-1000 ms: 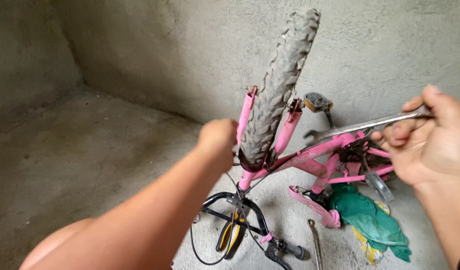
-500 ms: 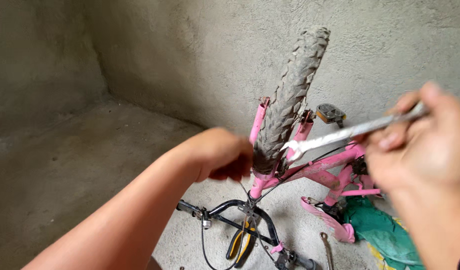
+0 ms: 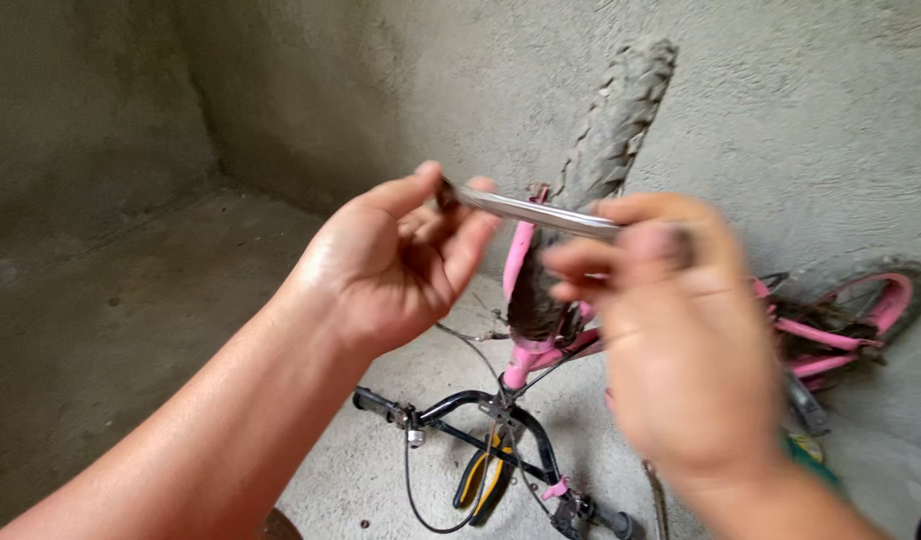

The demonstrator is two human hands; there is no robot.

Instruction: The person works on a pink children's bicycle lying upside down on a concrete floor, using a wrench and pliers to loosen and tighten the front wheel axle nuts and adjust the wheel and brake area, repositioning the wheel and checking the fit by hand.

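Observation:
Both my hands hold a slim metal wrench (image 3: 525, 208) level in front of me. My left hand (image 3: 395, 265) pinches its left end between thumb and fingers. My right hand (image 3: 670, 330), blurred, grips the right end. Behind them a small pink bicycle (image 3: 540, 330) stands upside down, its front wheel with a knobby grey tyre (image 3: 610, 150) pointing up and its black handlebar (image 3: 460, 410) on the concrete floor. The rear wheel (image 3: 870, 300) shows at the right.
Yellow-handled pliers (image 3: 483, 480) lie on the floor under the handlebar. A bit of green cloth (image 3: 810, 450) peeks out beside my right wrist. Rough concrete walls (image 3: 280, 90) meet in a corner at the left.
My left hand has left the fork and risen to take the wrench's free end. My right hand brought the wrench toward the middle. The view shifted left.

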